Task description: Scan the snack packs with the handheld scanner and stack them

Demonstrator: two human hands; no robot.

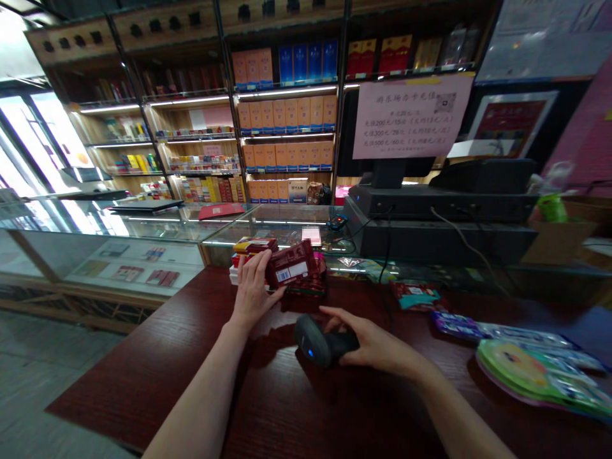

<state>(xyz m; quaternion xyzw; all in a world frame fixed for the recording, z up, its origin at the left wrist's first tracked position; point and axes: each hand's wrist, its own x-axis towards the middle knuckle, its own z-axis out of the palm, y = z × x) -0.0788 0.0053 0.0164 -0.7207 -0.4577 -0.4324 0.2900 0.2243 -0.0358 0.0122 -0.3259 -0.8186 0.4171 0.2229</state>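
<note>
A dark red snack packet (292,264) with a white label and barcode is tilted up in my left hand (254,290), fingers behind its left side and thumb below. Beneath and behind it lie stacked boxes and packets; a yellow and red packet (255,244) tops the stack at the left. My right hand (366,338) is wrapped round the handle of a black barcode scanner (318,343). The scanner has a small blue light and is just above or on the dark wooden counter (191,357); I cannot tell which.
Right of my hands lie a brown and teal packet (418,296), a purple packet (456,325) and a green package (516,370). A cash-register terminal (444,207) with a pink paper sign (411,118) stands behind, its cables hanging down. Glass display cases (143,255) run along the left.
</note>
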